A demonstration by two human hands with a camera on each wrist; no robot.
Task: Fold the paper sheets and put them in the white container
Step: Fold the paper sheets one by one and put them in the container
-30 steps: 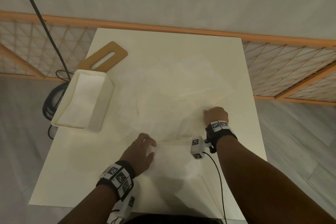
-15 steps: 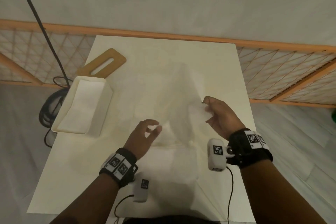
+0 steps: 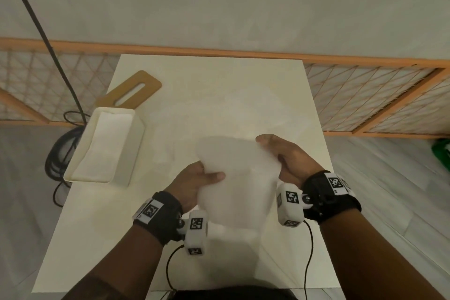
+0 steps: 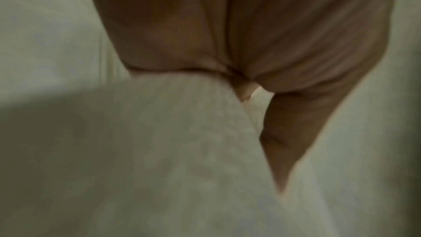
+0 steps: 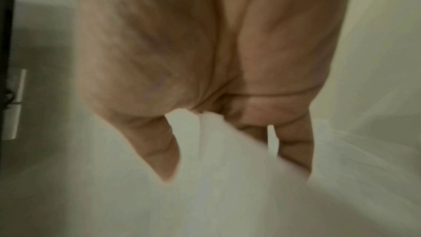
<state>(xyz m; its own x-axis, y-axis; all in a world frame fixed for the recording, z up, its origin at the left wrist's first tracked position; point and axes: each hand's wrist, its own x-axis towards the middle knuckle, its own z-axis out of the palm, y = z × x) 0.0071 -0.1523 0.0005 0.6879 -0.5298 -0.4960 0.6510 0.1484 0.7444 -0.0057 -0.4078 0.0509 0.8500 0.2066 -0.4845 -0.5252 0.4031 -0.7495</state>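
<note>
My left hand [image 3: 194, 184] and right hand [image 3: 291, 158] each pinch an edge of a paper sheet [image 3: 237, 178] lifted above the counter [image 3: 214, 80], its fold unfinished, while the white container [image 3: 80, 165] to my left already holds folded paper.

A wooden board [image 3: 131, 91] lies on the table [image 3: 97, 226] beside black cables [image 3: 54, 153].

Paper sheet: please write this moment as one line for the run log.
left hand: grips sheet | right hand: grips sheet | sheet: lifted above table | container: left side, paper inside
</note>
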